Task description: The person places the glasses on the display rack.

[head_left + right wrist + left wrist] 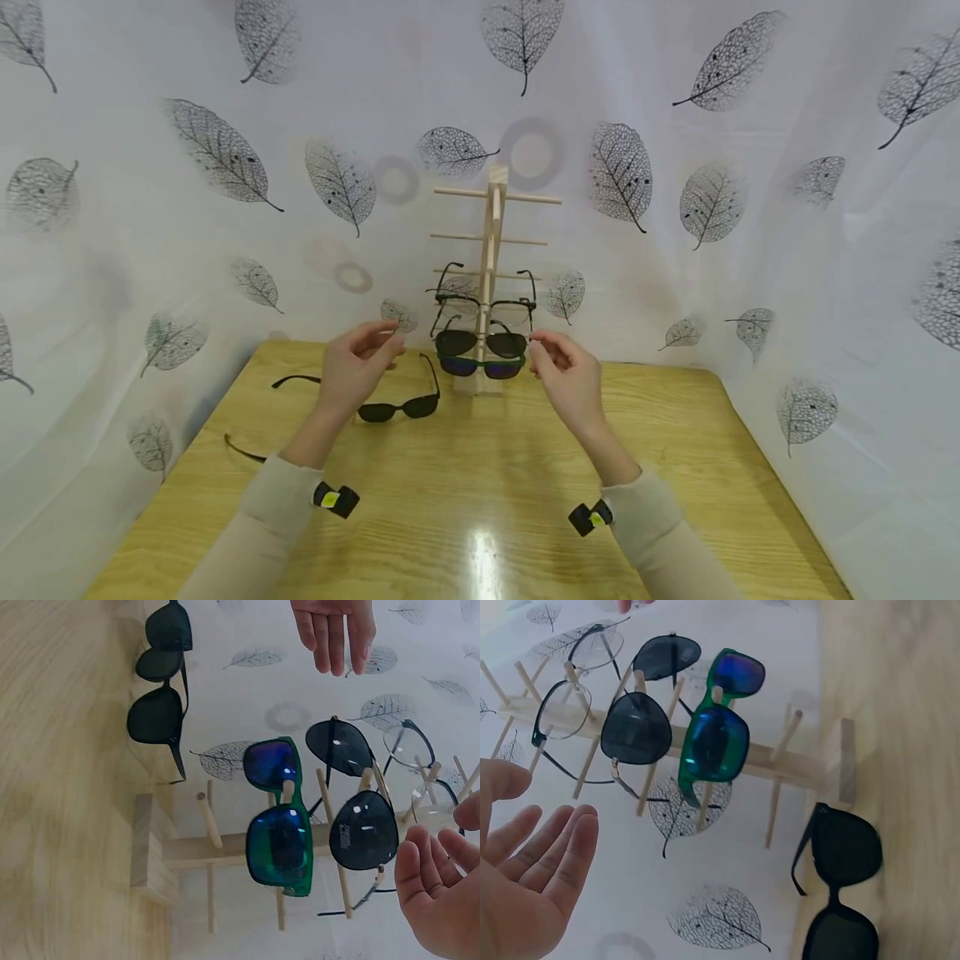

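Observation:
A wooden eyewear rack (pixel 497 179) stands at the table's back, carrying three pairs. Lowest are green-framed sunglasses (pixel 718 744) with blue mirrored lenses; above them hang dark-lensed sunglasses (pixel 364 830), then clear-lensed eyeglasses (pixel 533 305) with dark frames. My left hand (pixel 356 367) hovers left of the rack, fingers bent loosely and apart from the glasses, with nothing in it. On the other side, my right hand (pixel 570 379) is close to the right edge of the dark-lensed sunglasses. Its fingers are loosely curled around nothing; whether a fingertip touches the frame I cannot tell.
Black sunglasses (pixel 420 406) lie with temples spread on the wooden table (pixel 420 517), left of the rack's base. A dark temple (pixel 243 450) of another pair shows beside my left forearm, which hides the rest. Bare pegs (pixel 534 199) cross the rack's upper part. A leaf-print curtain (pixel 637 67) surrounds the table.

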Available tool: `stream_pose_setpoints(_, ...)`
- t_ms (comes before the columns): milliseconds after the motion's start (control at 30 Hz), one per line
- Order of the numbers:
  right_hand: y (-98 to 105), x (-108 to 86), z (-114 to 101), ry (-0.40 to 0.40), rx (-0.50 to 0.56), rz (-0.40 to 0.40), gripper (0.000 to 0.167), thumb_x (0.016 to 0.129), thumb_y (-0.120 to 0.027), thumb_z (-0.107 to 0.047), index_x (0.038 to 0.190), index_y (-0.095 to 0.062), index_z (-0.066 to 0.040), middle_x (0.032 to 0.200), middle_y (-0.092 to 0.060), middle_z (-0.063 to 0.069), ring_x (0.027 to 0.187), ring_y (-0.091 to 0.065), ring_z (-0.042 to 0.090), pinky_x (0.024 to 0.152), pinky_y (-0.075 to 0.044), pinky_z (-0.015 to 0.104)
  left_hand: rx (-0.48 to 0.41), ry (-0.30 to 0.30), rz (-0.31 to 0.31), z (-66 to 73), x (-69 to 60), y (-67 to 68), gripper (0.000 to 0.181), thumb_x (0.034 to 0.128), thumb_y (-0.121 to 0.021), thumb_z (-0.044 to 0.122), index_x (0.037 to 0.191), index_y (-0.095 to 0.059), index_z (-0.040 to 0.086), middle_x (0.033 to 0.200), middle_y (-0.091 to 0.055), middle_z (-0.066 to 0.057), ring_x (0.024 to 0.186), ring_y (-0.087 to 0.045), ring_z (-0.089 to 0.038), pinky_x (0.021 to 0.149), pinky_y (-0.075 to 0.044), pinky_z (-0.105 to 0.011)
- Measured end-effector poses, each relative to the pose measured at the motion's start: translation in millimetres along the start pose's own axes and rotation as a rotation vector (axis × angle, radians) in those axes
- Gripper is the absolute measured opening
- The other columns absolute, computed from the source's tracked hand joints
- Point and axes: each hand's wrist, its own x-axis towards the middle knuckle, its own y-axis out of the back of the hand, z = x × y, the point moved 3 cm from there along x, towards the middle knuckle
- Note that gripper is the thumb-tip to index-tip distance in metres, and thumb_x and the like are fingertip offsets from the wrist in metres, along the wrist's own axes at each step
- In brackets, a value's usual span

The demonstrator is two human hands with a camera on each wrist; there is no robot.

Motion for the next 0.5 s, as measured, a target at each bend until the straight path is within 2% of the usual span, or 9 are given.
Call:
stream_pose_setpoints(100, -7, -5.2, 3, -0.001, 0.014, -0.024, 0.023, 0.103, -0.069, -0.015, 0.119, -0.075, 0.001, 0.082, -0.071, 0.002, 0.069, -0.066, 0.008, 0.060, -0.054, 0.021, 0.004, 0.008, 0.005, -5.2, -5.8, 5.3, 0.031, 0.1019, -0.071, 0.012, 0.130, -0.070, -0.002, 0.114, -0.073, -0.034, 0.083, -0.073, 0.006, 0.074, -0.063, -0.021)
stream_pose_setpoints(300, -27, -18.0, 7, 0.001, 0.034, -0.076, 0.020, 0.102, -0.070, -0.012, 0.118, -0.076, -0.001, 0.089, -0.072, 0.024, 0.070, -0.066, 0.007, 0.062, -0.053, 0.019, 0.021, 0.025, 0.013, -15.7, -16.0, 15.6, 0.031, 0.1018, -0.071, 0.012, 0.129, -0.071, -0.003, 0.111, -0.074, -0.033, 0.082, -0.073, 0.005, 0.074, -0.062, -0.019)
stream_pose_setpoints(500, -51, -28.6, 17, 0.007, 0.027, -0.119, 0.018, 0.102, -0.071, -0.012, 0.116, -0.077, -0.002, 0.087, -0.073, 0.019, 0.069, -0.066, 0.011, 0.060, -0.051, 0.019, 0.032, 0.032, 0.015, -24.9, -23.6, 22.3, 0.030, 0.1005, -0.073, 0.010, 0.126, -0.072, -0.005, 0.109, -0.074, -0.034, 0.080, -0.073, 0.004, 0.073, -0.063, -0.021)
